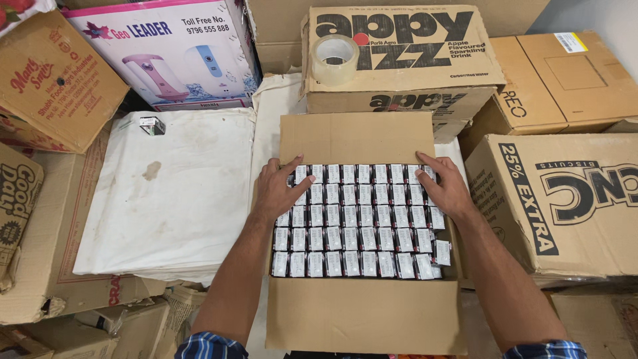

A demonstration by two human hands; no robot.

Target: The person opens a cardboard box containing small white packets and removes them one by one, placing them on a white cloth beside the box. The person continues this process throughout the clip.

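Small cartons (359,223) fill the open cardboard box (362,319) in front of you in tight rows. Your left hand (278,191) and right hand (446,187) lie spread flat on them, grasping nothing. A tape roll (334,58) sits beyond.

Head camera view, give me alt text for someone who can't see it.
Two bare hands, left hand and right hand, rest on rows of small packets filling an open cardboard box. A tape roll sits on a carton behind.
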